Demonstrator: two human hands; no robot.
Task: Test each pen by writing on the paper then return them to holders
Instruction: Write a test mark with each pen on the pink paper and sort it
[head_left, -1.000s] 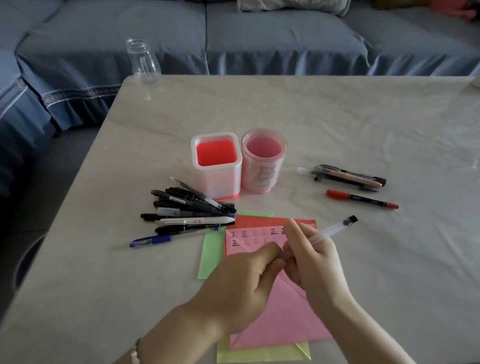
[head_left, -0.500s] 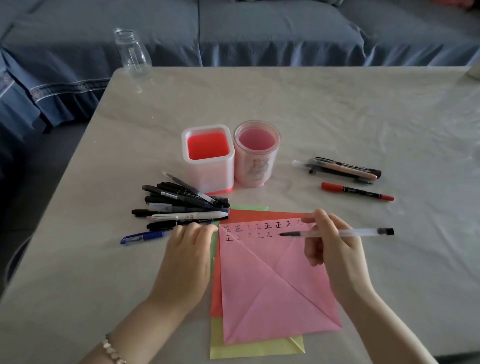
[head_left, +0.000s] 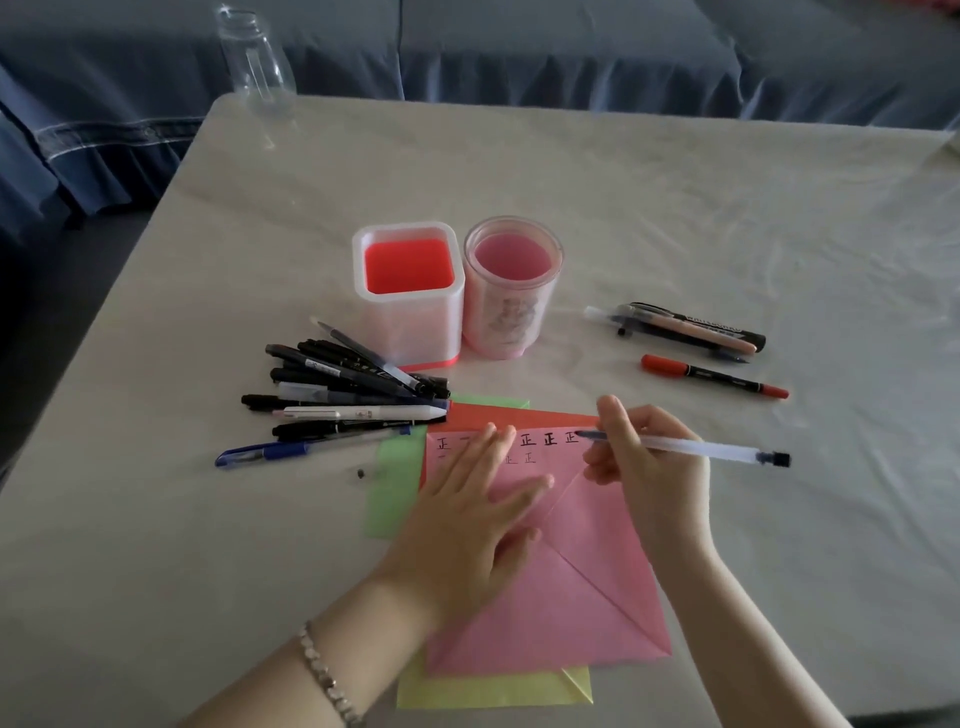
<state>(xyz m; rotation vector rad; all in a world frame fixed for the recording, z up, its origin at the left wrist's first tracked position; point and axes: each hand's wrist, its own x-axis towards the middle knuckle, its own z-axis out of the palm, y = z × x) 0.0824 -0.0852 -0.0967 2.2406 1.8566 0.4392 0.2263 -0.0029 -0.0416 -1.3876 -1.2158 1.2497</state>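
Note:
My right hand (head_left: 644, 478) grips a clear-barrelled pen (head_left: 717, 450), its tip at the top right of the pink paper (head_left: 566, 587) beside a row of written characters. My left hand (head_left: 467, 525) lies flat on the pink paper's left part, fingers straight. A small dark cap (head_left: 359, 473) lies on the table left of the paper. Two empty holders stand behind: a square one with a red inside (head_left: 408, 293) and a round pink one (head_left: 511, 288). A pile of several pens (head_left: 343, 397) lies left of the paper.
Green, orange and yellow sheets (head_left: 493, 693) lie under the pink one. Right of the holders lie a small group of pens (head_left: 685, 330) and a red marker (head_left: 714, 375). A clear bottle (head_left: 254, 60) stands at the table's far left corner. A blue sofa runs behind.
My hands came apart after pulling off the pen's cap. The left hand moved onto the pink paper and the right brought the pen tip down to the written row.

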